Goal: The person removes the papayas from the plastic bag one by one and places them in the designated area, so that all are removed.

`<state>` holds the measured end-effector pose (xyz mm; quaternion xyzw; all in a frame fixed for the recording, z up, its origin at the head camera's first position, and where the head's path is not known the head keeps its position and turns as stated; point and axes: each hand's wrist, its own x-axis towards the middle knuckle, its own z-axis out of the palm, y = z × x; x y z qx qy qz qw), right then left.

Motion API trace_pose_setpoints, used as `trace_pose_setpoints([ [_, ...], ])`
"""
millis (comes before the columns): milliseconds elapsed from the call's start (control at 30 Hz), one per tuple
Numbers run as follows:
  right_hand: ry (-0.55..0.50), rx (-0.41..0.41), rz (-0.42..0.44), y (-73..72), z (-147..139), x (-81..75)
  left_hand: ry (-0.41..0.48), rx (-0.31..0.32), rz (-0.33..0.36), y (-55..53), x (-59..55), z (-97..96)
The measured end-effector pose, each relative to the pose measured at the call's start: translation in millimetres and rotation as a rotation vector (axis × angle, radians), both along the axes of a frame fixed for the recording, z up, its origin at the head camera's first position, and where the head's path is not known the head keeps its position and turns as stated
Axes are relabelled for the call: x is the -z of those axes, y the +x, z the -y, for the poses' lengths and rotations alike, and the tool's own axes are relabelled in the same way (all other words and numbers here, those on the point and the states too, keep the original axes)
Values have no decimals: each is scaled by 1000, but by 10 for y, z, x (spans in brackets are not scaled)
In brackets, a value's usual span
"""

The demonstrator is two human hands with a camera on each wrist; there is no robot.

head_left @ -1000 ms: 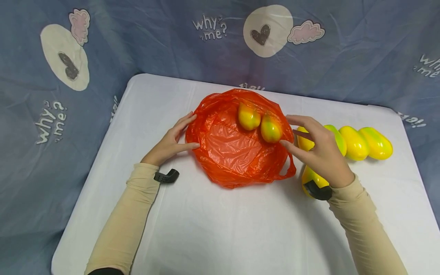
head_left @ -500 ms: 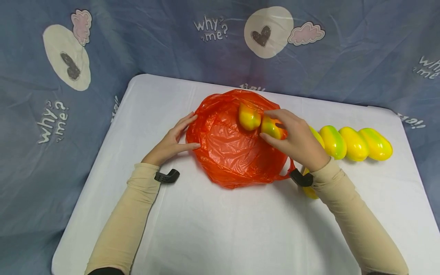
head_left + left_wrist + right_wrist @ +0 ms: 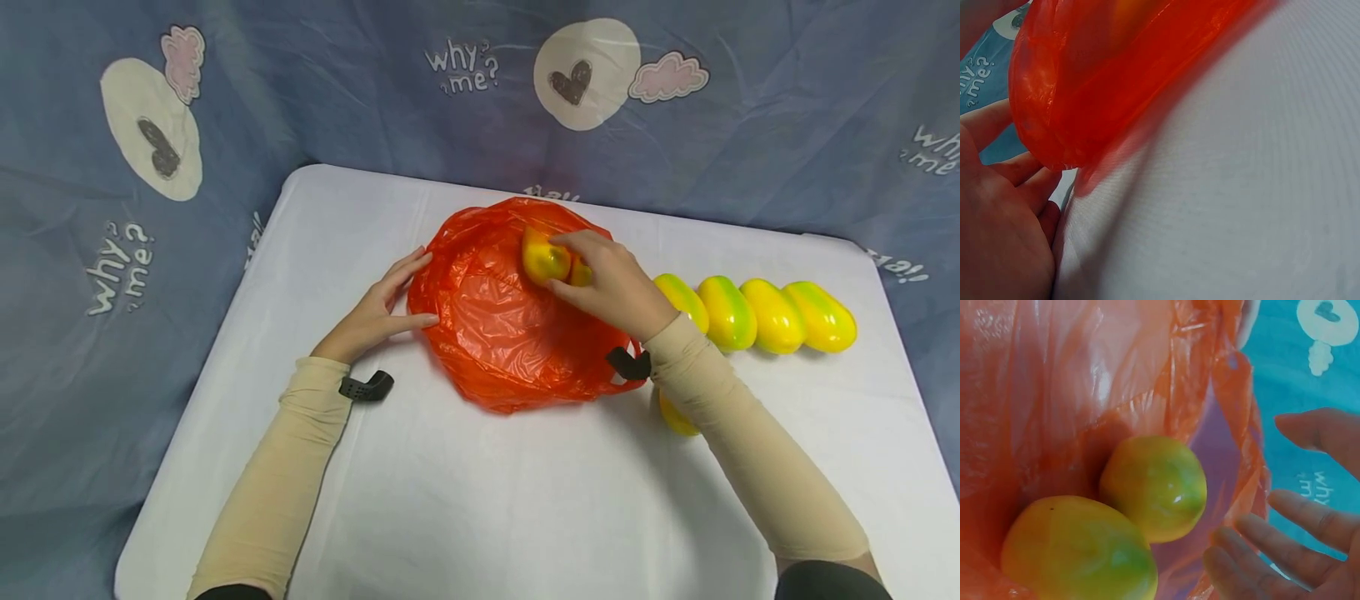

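Note:
A red plastic bag [image 3: 502, 333] lies on the table with its mouth spread wide. Inside, toward its far right side, two glossy yellow-green mangoes [image 3: 543, 258] sit side by side. My left hand [image 3: 375, 308] rests at the bag's left rim, thumb and fingers spread along the edge; in the left wrist view its fingers [image 3: 1032, 175] touch the plastic. Over the bag's right side reaches my right hand [image 3: 611, 279], partly covering the nearer-right mango. The right wrist view shows its fingers spread beside the mangoes [image 3: 1154, 487], with nothing held.
Several more mangoes [image 3: 776, 315] stand in a row to the right of the bag. Another mango [image 3: 677, 417] lies partly hidden under my right forearm. A white cloth covers the table [image 3: 480, 508], and a blue printed curtain [image 3: 360, 100] hangs behind it.
My right hand has moved left from the bag's right rim to above the mangoes inside, uncovering more of the row on the right. The left hand stays put.

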<state>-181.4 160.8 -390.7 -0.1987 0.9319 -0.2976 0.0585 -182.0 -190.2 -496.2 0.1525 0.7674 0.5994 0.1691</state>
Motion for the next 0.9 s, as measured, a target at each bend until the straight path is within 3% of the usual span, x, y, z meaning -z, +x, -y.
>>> trace_pose_setpoints([
  [267, 81, -10, -22, -112, 106, 43, -7, -3, 9, -1, -7, -9],
  [533, 183, 30, -18, -204, 192, 128, 4, -9, 3, 11, -14, -15],
  [900, 189, 79, 63, -336, 205, 202, 8, -1, -20, 0, 0, -11],
])
